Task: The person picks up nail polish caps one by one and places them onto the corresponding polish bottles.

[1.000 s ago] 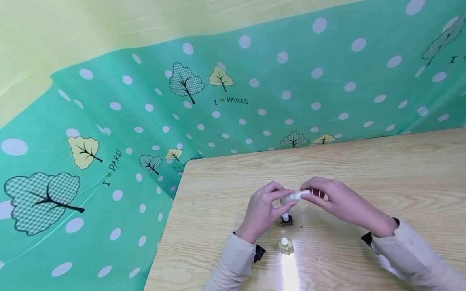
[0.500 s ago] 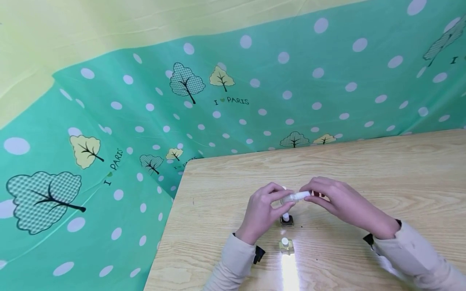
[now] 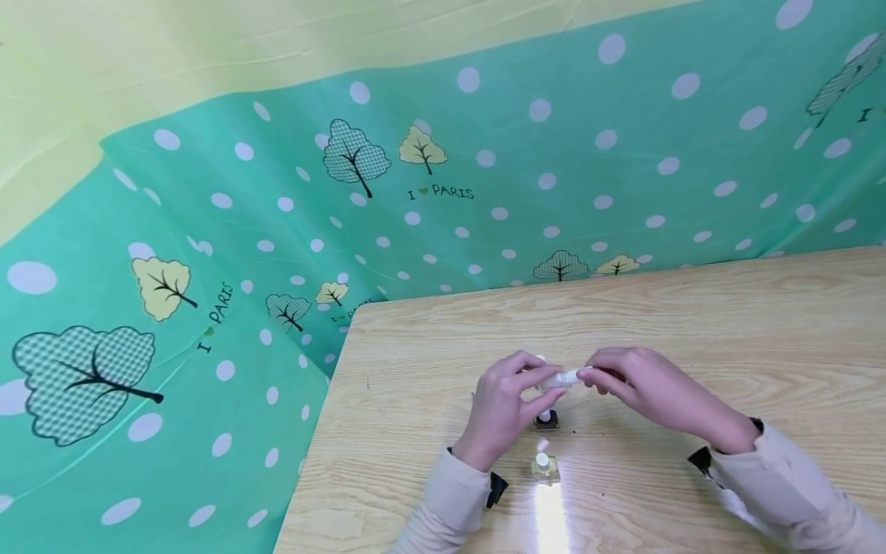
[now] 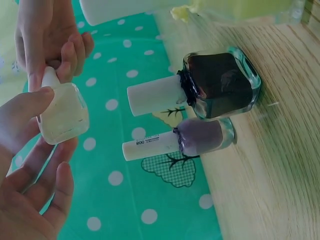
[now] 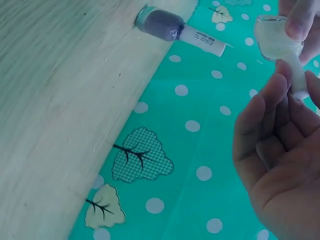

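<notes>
A small glass nail polish bottle (image 4: 64, 114) with pale, whitish contents is held on its side above the table. My left hand (image 3: 500, 406) grips its glass body between thumb and fingers. On its white cap (image 5: 298, 80), the fingertips of my right hand (image 3: 647, 385) pinch the end. The cap is on the bottle; whether it is loose I cannot tell. Just below my left hand stands a dark nail polish bottle (image 4: 220, 85) with a white cap. A purple nail polish bottle (image 4: 202, 136) stands farther back, mostly hidden by my left hand in the head view.
Nearer the front on the wooden table (image 3: 388, 462) stands a yellowish nail polish bottle (image 3: 545, 469) with a white cap, beside a bright light reflection. A green dotted curtain (image 3: 471, 231) with printed trees hangs behind the table and along its left side.
My right hand's fingers have shifted on the cap and moved slightly right. My left hand and the pale bottle have drifted a little right too. The standing bottles stay put.
</notes>
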Action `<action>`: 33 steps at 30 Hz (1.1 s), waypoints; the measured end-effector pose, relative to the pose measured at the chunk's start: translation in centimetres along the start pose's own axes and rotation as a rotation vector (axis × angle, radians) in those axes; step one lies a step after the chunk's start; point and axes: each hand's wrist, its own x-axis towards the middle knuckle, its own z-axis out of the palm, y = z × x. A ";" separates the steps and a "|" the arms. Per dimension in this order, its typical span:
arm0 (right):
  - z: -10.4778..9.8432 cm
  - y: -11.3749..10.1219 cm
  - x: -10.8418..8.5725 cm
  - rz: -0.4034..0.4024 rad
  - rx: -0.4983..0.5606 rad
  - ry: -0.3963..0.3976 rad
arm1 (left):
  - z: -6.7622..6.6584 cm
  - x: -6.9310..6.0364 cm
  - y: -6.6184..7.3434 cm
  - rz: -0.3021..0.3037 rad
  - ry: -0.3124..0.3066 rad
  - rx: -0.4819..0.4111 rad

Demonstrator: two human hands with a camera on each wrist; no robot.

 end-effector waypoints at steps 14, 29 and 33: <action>0.5 0.4 0.0 -0.031 0.094 0.017 | -0.2 -0.3 -0.2 -0.038 -0.035 -0.028; 0.9 0.5 -0.1 -0.123 -0.018 0.123 | -0.3 -0.6 -0.3 -0.059 -0.054 -0.053; 1.1 0.4 -0.1 -0.104 -0.015 0.125 | -0.3 -0.6 -0.2 -0.048 -0.045 -0.046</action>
